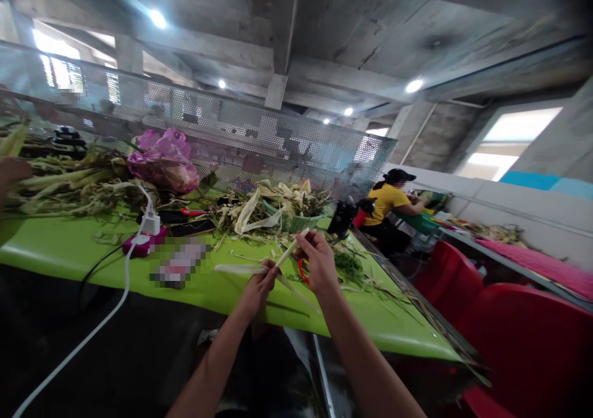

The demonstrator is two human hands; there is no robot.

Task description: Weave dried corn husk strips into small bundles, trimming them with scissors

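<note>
Over a bright green table (60,248), both my hands grip one pale, thin plant stalk (290,249). My left hand (259,285) pinches its lower end, where long pale leaf strips (234,270) hang off to the left. My right hand (317,260) is closed round the upper part, and the stalk's tip sticks up past the fingers. A red-handled tool (302,271) shows just under my right hand. Whether the hand holds it I cannot tell.
Heaps of husks and stalks (69,186) and a pink plastic bag (163,162) lie at the table's back, against a perforated metal screen (259,137). A white charger and cable (149,223), a phone (192,227) and a green basket (291,220) sit nearby. Red chairs (509,331) stand right; a person in yellow (386,205) works beyond.
</note>
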